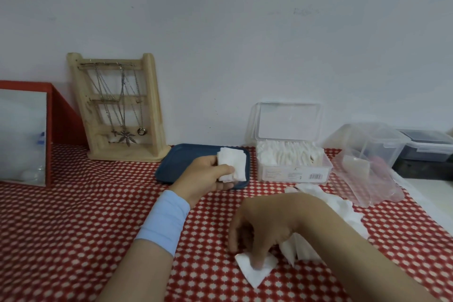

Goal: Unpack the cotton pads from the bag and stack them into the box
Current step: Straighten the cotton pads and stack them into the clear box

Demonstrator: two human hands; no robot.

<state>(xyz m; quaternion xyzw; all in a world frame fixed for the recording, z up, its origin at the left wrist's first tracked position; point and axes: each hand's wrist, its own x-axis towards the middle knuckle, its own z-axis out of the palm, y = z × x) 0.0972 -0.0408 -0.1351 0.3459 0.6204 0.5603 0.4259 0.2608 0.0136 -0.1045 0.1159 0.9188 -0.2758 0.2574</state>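
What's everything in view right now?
Box: one, clear, lid up, back right, holds white pads.
Bag: one, clear, right of box.
Loose pads: several, white, cloth before bag.
Tray: one, dark blue, left of box.
Necklace stand: one, wooden, back left.
Mirror: one, red-framed, far left.
Tubs: two, clear and dark-lidded, far right.
Cloth: one, red-white, covers table.
Left hand: holds white pad stack over tray.
Right hand: fingertips on one white pad, near edge.

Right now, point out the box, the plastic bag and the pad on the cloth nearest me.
box [282, 171]: head view, front wall.
plastic bag [367, 180]: head view, crumpled middle.
pad [255, 279]: head view, bare lower corner.
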